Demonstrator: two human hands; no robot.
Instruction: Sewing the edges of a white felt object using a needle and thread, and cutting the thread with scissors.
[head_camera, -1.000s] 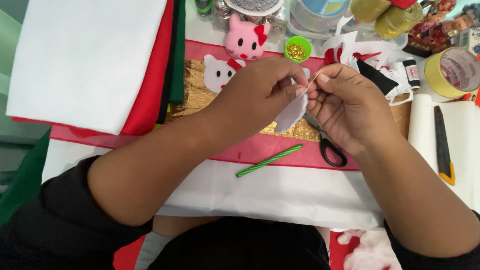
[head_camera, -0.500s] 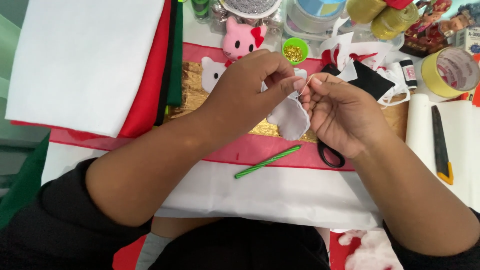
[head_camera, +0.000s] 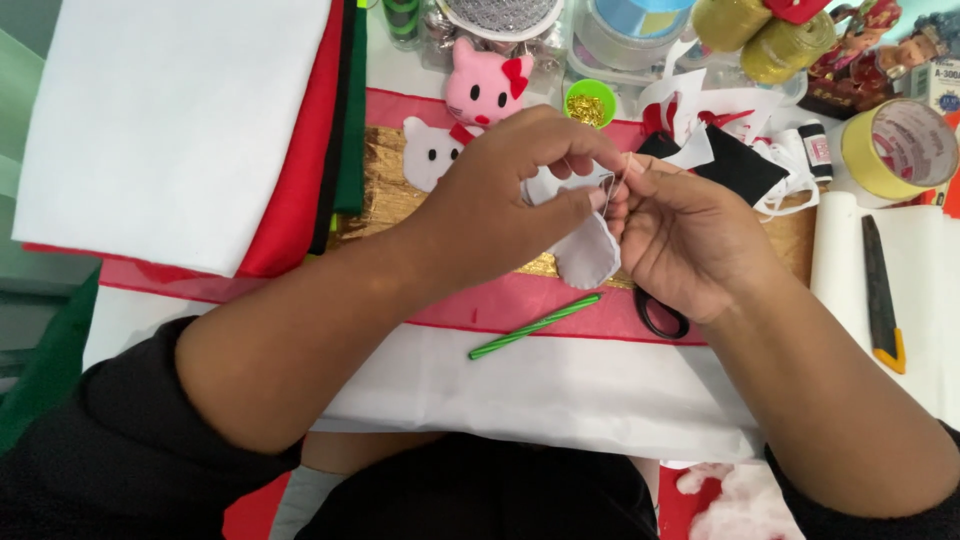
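We are pinching the white felt piece (head_camera: 588, 250) between the fingers of our left hand (head_camera: 500, 195) and right hand (head_camera: 680, 245), raised just above the green stick (head_camera: 535, 327), steadying its edge so the thin needle (head_camera: 607, 187) can pass

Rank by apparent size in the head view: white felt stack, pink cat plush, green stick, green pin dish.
1. White felt stack, far the largest.
2. Green stick and pink cat plush: long versus broad, too close to call.
3. Green pin dish, smallest.
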